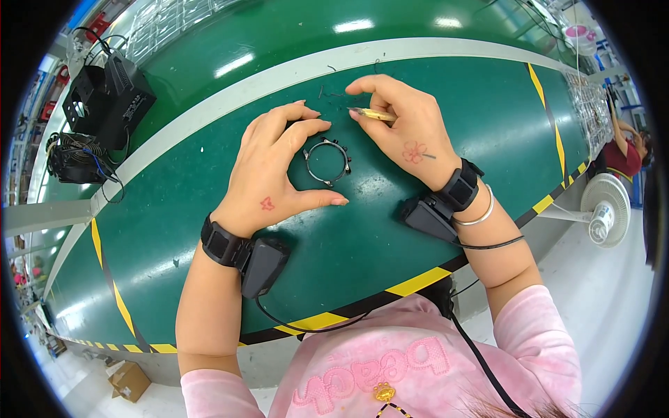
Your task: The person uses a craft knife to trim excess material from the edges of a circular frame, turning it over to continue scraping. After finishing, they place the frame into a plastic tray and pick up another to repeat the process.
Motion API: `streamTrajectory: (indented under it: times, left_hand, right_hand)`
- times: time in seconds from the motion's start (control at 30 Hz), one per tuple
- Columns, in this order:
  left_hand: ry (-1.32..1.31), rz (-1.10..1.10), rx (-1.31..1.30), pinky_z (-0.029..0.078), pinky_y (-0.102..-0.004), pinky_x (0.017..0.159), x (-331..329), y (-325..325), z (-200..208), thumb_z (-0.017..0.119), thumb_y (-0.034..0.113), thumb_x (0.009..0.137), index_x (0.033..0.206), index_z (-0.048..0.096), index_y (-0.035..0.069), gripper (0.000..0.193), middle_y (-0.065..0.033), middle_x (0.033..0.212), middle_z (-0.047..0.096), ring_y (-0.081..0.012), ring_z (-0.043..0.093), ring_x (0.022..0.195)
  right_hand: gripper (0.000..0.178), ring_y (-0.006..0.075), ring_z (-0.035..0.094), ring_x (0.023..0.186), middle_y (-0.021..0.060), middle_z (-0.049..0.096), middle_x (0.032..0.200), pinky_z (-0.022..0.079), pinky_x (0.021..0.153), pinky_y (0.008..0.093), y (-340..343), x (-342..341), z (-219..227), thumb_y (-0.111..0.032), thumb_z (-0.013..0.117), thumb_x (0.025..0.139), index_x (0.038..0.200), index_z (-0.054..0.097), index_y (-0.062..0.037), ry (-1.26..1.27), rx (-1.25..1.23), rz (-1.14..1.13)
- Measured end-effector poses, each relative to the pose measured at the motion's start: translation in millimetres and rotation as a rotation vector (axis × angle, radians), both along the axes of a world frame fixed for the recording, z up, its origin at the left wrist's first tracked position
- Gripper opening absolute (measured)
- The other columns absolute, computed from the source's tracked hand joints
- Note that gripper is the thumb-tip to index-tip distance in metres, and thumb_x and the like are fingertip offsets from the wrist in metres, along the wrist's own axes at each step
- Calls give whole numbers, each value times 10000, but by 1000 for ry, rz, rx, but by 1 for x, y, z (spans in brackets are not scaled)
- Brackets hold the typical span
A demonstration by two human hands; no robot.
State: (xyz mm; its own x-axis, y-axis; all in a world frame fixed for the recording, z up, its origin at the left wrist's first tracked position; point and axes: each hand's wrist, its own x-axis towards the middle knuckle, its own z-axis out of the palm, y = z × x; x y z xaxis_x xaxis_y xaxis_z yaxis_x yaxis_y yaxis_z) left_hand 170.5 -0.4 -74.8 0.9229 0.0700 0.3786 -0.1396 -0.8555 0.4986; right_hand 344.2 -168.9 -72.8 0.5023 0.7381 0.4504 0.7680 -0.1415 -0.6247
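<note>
Left hand (pixel 268 167) curled around metal ring (pixel 326 161) on green table (pixel 362 237), steadying it. Right hand (pixel 408 129) pinches yellow tool (pixel 373 113) just above ring. Likely fitting step; next needs precise tip placement.

Black ring and yellow tool on the green table

The ring (pixel 327 161), thin and dark with small tabs round its rim, lies flat on the table (pixel 362 244), open in the middle. The slim yellow tool (pixel 373 113) is held nearly level, its tip pointing left, just above the ring.
</note>
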Motion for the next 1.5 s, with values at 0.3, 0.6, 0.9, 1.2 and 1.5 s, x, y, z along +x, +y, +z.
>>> streamTrajectory:
  times: [0.3, 0.6, 0.9, 1.2, 1.5]
  left_hand:
    - [21, -7, 4, 419, -483, 1126, 0, 1, 1, 993, 353, 619, 1295, 674, 121, 783, -76, 1393, 596, -334, 552, 1333]
    - [22, 11, 6, 439, -477, 1113, 0, 0, 0, 980, 296, 649, 1263, 680, 108, 708, -85, 1388, 609, -337, 568, 1323]
    - [3, 16, -45, 440, -514, 1127, 4, 1, 6, 955, 305, 709, 1248, 673, 79, 648, -110, 1366, 633, -369, 580, 1330]
    - [-8, -1, 0, 422, -534, 1153, -6, 2, 0, 955, 360, 707, 1255, 673, 57, 686, -126, 1342, 651, -376, 569, 1359]
    - [-41, -43, 37, 496, -477, 1102, 3, 2, -2, 986, 286, 663, 1230, 686, 38, 688, -162, 1320, 657, -376, 602, 1332]
  right_hand:
    - [242, 156, 519, 608, 43, 560, 732, 447, 569, 287, -1, 3, -3, -27, 817, 884, 1100, 710, -54, -105, 76, 43]
    - [224, 166, 551, 616, 57, 575, 760, 467, 573, 310, -3, -4, -6, -38, 806, 881, 1080, 704, -49, -5, -2, 150]
    - [206, 193, 664, 689, 89, 670, 853, 532, 613, 317, -5, 4, -2, -45, 775, 886, 1081, 710, -56, -13, -36, 138]
    - [194, 295, 663, 775, 116, 670, 918, 546, 683, 390, 2, -7, 2, -57, 731, 924, 1116, 714, -78, -102, 235, 70]
    - [154, 305, 665, 846, 122, 670, 984, 539, 746, 378, -6, -6, 13, -109, 635, 1039, 1173, 690, -56, 116, 397, 40]
